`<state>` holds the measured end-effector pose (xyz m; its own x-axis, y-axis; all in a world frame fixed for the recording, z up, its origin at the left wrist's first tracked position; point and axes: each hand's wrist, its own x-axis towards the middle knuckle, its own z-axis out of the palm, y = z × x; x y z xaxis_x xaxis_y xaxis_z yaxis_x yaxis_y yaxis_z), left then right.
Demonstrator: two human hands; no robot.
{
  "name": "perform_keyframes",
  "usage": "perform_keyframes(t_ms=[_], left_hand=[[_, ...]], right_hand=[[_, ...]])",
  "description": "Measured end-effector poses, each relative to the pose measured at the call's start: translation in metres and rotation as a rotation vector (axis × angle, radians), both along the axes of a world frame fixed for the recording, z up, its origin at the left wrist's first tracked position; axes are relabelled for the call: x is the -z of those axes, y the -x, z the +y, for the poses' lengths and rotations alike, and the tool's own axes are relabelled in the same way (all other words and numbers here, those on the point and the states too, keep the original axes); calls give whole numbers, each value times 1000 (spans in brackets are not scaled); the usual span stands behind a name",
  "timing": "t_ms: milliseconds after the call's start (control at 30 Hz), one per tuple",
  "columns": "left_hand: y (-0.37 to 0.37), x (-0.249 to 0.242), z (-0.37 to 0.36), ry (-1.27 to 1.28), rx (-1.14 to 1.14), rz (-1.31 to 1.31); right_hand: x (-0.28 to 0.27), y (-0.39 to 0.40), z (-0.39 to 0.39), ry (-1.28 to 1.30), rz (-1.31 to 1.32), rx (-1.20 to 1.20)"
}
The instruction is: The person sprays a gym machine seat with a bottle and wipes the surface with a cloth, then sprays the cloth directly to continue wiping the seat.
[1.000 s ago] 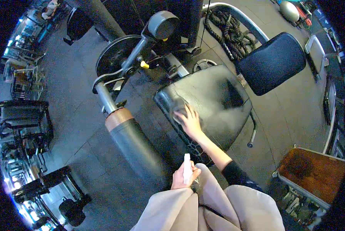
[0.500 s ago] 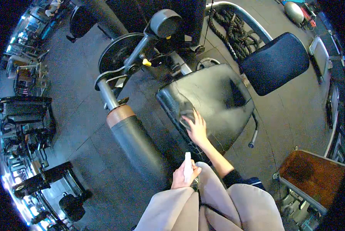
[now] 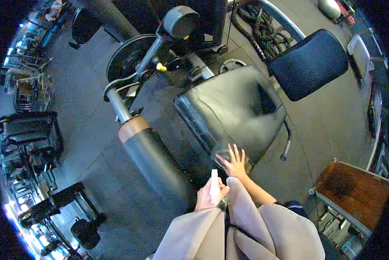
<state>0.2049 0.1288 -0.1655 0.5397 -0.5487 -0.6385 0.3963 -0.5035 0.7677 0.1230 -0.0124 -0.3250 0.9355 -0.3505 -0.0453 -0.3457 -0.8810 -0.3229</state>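
Note:
My left hand (image 3: 208,195) is closed around a spray bottle (image 3: 214,184), whose narrow white head shows from above. The rest of the bottle is mostly hidden by the hand. My right hand (image 3: 236,164) is at the near edge of a black padded seat (image 3: 229,104), its fingers spread over a dark cloth (image 3: 222,155). The cloth is blurred and partly covered by the hand. The seat's surface is creased and shiny with hazy patches. To the left of my hands lies a black roller pad (image 3: 153,156) with a brown end band.
A machine lever with a grey round pad (image 3: 181,21) and a yellow knob (image 3: 161,67) stands beyond. Right of the seat are a black backrest (image 3: 309,65) and a handle bar (image 3: 285,141). Thick ropes (image 3: 264,32) lie behind. A brown-topped bench (image 3: 355,190) stands at right.
My right hand has slid with the cloth toward me and to the right, down to the seat's near edge. My left hand still holds the spray bottle in nearly the same place.

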Motion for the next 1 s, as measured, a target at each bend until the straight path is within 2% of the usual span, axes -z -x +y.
perform_keyframes(t_ms=[133, 167, 267, 333, 367, 400, 500, 533, 567, 633, 667, 733, 800, 900, 1000], left_hand=[[-2, -1, -1, -12, 47, 42], [-3, -3, -2, -22, 38, 31], [-2, -8, 0, -78, 30, 19], [-9, -26, -8, -150, 81, -20], [-5, -25, -7, -98, -7, -42], [-3, -27, -6, -110, 5, -40], [-7, -32, -6, -135, 60, -37], [-4, -28, -3, -94, 25, -24], [2, -21, -1, -48, -9, -8], [11, -5, 2, -34, -20, 34], [11, -9, -1, -36, 15, 2], [9, -20, -6, -43, 81, -68], [11, -18, -6, -47, 79, -52], [10, -19, -11, -50, 87, -17], [12, -15, -13, -26, 80, -41]], right_hand=[[0, -123, -7, -44, -70, -43], [15, -154, -6, 10, -163, -53], [39, -243, -9, 133, -218, -121], [39, -283, -11, 174, -168, -167], [44, -297, -13, 172, -188, -176], [44, -301, -12, 167, -205, -184], [38, -277, -9, 134, -250, -163], [29, -259, -10, 89, -140, -200], [24, -235, -7, 88, -147, -204], [20, -175, 3, 90, -170, -194], [18, -143, 8, 94, -194, -182], [8, -73, 10, 71, -72, -204], [8, -4, 16, -13, -129, -136], [12, 84, 14, -116, 90, -231], [5, 105, 7, -194, 151, -308]])
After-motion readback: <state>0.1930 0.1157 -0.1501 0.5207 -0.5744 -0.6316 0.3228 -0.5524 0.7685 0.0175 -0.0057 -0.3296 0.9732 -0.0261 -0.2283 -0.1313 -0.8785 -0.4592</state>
